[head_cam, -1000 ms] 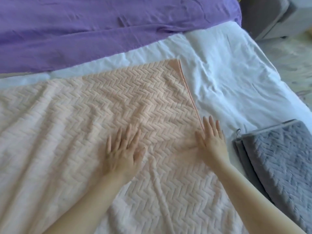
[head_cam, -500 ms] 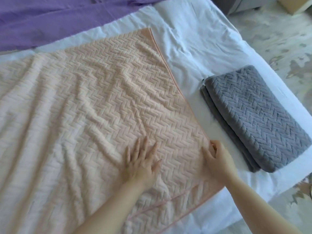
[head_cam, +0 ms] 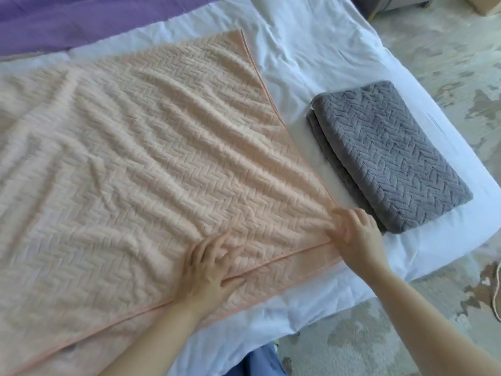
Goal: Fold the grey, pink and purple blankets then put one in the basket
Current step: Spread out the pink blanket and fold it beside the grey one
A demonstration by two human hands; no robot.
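The pink blanket (head_cam: 141, 164) lies spread in two layers over the white bed, its near edges running diagonally. My left hand (head_cam: 208, 267) rests on its near edge with fingers curled into the upper layer. My right hand (head_cam: 355, 234) pinches the blanket's near right corner, and folds of cloth radiate from that grip. The grey blanket (head_cam: 390, 153) sits folded into a thick rectangle to the right, just beyond my right hand. The purple blanket (head_cam: 89, 17) lies unfolded along the far left edge. No basket is in view.
The white bed sheet (head_cam: 311, 58) shows between the blankets and ends at the right and near edges. A mottled carpet floor (head_cam: 447, 58) lies beyond. A cord (head_cam: 496, 289) hangs at the far right. Blue trousers (head_cam: 260, 362) show at the bottom.
Both hands slid toward me from the middle of the pink blanket to its near edge. The flat right hand closed on the corner; the left fingers curled. The view tilted toward the bed's near edge.
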